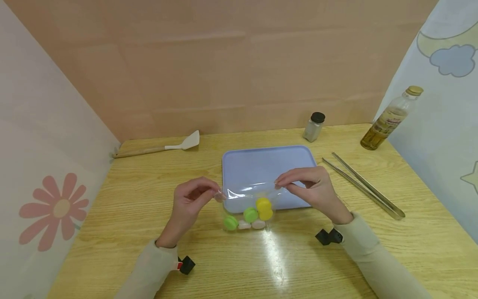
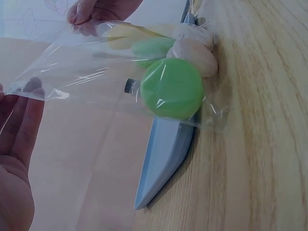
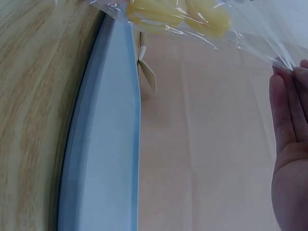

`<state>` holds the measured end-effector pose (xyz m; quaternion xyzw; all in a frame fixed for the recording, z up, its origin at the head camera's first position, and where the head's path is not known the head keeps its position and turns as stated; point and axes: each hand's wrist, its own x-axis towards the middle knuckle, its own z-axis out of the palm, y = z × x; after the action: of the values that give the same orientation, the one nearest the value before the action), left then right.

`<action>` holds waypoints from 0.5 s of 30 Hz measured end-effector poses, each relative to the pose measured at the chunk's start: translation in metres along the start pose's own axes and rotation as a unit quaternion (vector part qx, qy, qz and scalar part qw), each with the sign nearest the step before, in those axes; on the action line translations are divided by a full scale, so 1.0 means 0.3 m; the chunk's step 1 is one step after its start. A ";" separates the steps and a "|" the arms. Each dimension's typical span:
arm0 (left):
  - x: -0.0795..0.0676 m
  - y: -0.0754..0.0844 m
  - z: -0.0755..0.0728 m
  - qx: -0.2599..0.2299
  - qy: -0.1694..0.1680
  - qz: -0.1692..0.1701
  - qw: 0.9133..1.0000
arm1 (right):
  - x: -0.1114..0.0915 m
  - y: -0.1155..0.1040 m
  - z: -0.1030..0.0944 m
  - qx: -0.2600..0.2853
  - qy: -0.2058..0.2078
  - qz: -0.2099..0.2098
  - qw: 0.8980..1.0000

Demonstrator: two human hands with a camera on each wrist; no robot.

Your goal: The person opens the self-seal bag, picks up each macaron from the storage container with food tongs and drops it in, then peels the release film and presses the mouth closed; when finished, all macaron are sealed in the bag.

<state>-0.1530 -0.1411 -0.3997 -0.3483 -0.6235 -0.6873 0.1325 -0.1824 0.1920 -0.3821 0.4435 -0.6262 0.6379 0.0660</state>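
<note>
A clear plastic bag (image 1: 242, 203) hangs between my two hands in front of the blue tray (image 1: 269, 166). Inside it lie several round macaron-like pieces: green (image 1: 230, 223), yellow (image 1: 264, 209) and pale pinkish-white (image 1: 258, 224). My left hand (image 1: 192, 201) pinches the bag's upper left corner between thumb and fingers. At the upper right corner, my right hand (image 1: 311, 189) pinches the plastic in the same way. The left wrist view has a large green piece (image 2: 172, 89) low in the bag, close to the tabletop.
A spatula (image 1: 160, 148) lies at the back left. Behind the tray stands a small black-capped jar (image 1: 313, 127). Metal tongs (image 1: 364, 185) lie right of the tray, and a bottle of amber liquid (image 1: 390, 120) stands at the back right. Walls border the wooden table (image 1: 149, 178).
</note>
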 end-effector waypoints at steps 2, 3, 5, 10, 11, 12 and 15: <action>0.000 0.000 -0.002 0.006 0.001 0.002 1.000 | 0.000 0.001 0.001 -0.003 0.000 0.000 1.000; 0.000 0.001 -0.002 0.008 0.001 0.002 1.000 | 0.000 0.002 0.001 -0.005 0.000 0.000 1.000; 0.000 0.003 -0.003 0.010 0.001 0.001 1.000 | 0.000 0.004 0.002 -0.010 0.000 -0.001 1.000; 0.004 0.011 0.000 0.011 -0.006 0.007 1.000 | 0.001 0.009 0.000 -0.019 -0.006 -0.009 1.000; 0.004 0.012 0.001 0.013 -0.006 0.008 1.000 | 0.000 0.009 -0.002 -0.022 -0.007 -0.011 1.000; 0.004 0.013 0.001 0.014 -0.007 0.009 1.000 | 0.000 0.010 -0.003 -0.024 -0.009 -0.012 1.000; 0.005 0.013 0.003 0.027 -0.002 0.013 1.000 | 0.001 0.012 -0.006 -0.034 -0.014 -0.019 0.999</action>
<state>-0.1513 -0.1407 -0.3957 -0.3537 -0.6375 -0.6680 0.1493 -0.1856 0.1927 -0.3844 0.4618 -0.6397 0.6086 0.0837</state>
